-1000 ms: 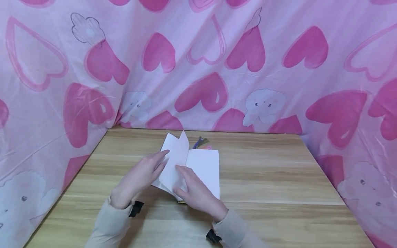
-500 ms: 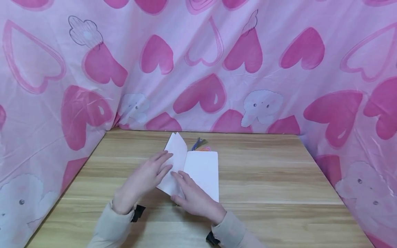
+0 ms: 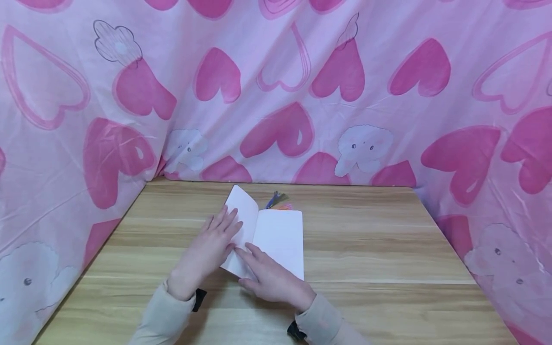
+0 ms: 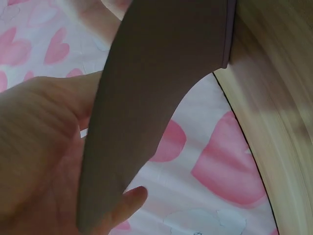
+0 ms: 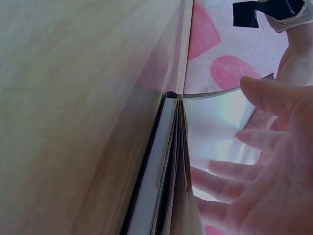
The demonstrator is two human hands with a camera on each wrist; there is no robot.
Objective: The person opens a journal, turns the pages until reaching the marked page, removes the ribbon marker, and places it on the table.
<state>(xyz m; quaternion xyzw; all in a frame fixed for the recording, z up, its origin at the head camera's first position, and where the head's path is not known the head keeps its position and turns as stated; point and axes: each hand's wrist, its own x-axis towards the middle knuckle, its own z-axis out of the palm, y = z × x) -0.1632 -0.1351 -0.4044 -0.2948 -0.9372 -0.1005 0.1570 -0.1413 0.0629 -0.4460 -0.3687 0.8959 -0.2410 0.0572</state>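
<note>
A notebook (image 3: 278, 242) lies opened on the wooden table, its white pages bare of visible writing. Its left side rises at a slant, and the grey-brown outside of that cover (image 4: 142, 98) fills much of the left wrist view. My left hand (image 3: 207, 251) rests on the left page with fingers extended and spread. My right hand (image 3: 273, 278) lies over the lower part of the notebook near the fold, fingers stretched toward the left page. In the right wrist view the spine end and page edges (image 5: 168, 161) show beside the right hand (image 5: 264, 171).
Coloured tassels (image 3: 278, 201) stick out past the notebook's top edge. The table (image 3: 366, 249) spreads out on both sides. A pink heart-print cloth (image 3: 276, 96) hangs behind and along both sides. Each sleeve cuff has a black clip-like piece, such as the left one (image 3: 199, 299).
A raised leaf has gone over to the left and now lies against the left side. My left hand has turned flatter onto that page; my right hand has shifted slightly down.
</note>
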